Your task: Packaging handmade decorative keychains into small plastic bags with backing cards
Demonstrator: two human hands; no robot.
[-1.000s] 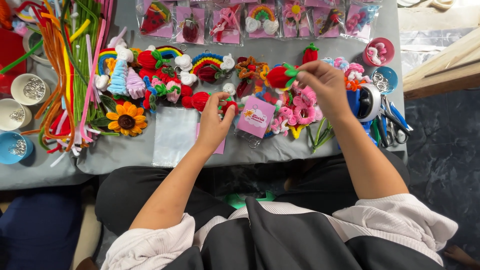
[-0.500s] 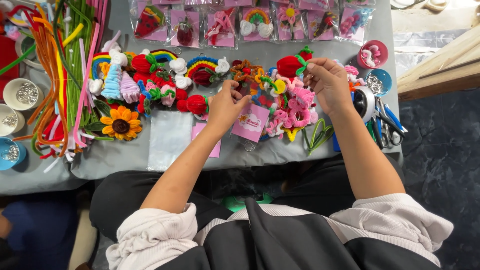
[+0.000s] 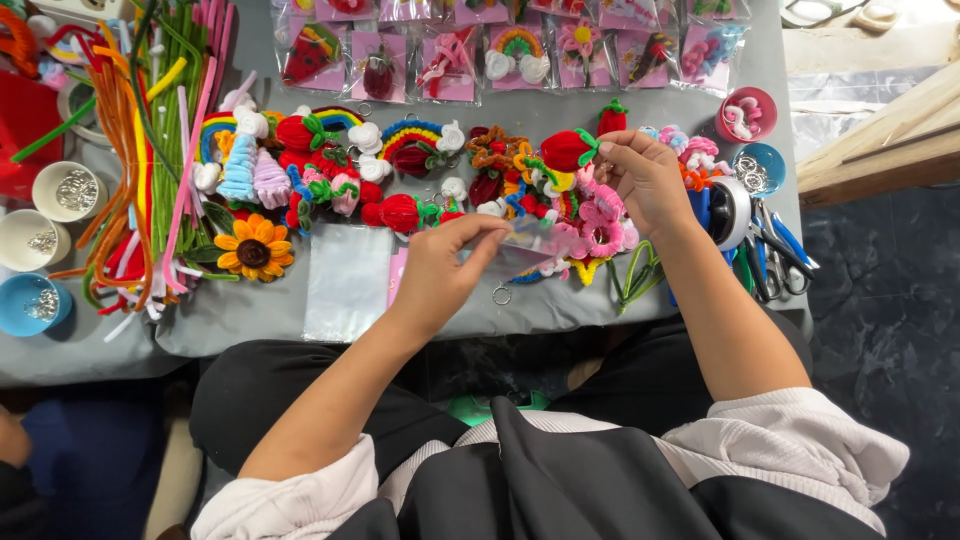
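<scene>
A red strawberry (image 3: 568, 150) with a green leaf top is showing at the right hand (image 3: 648, 180), at one o'clock from the left hand (image 3: 440, 265). A clear, glossy bag (image 3: 535, 238) is glinting at the left hand's fingertips. At nine o'clock from it, a yellow sunflower (image 3: 253, 249) with a brown centre is lying on the grey cloth (image 3: 250, 315). Orange, green and pink stems (image 3: 150, 150) are spreading at ten o'clock, beside two white bowls (image 3: 45, 215) and a blue bowl (image 3: 30, 305). Pink flowers (image 3: 600, 232) are clustering at three o'clock.
</scene>
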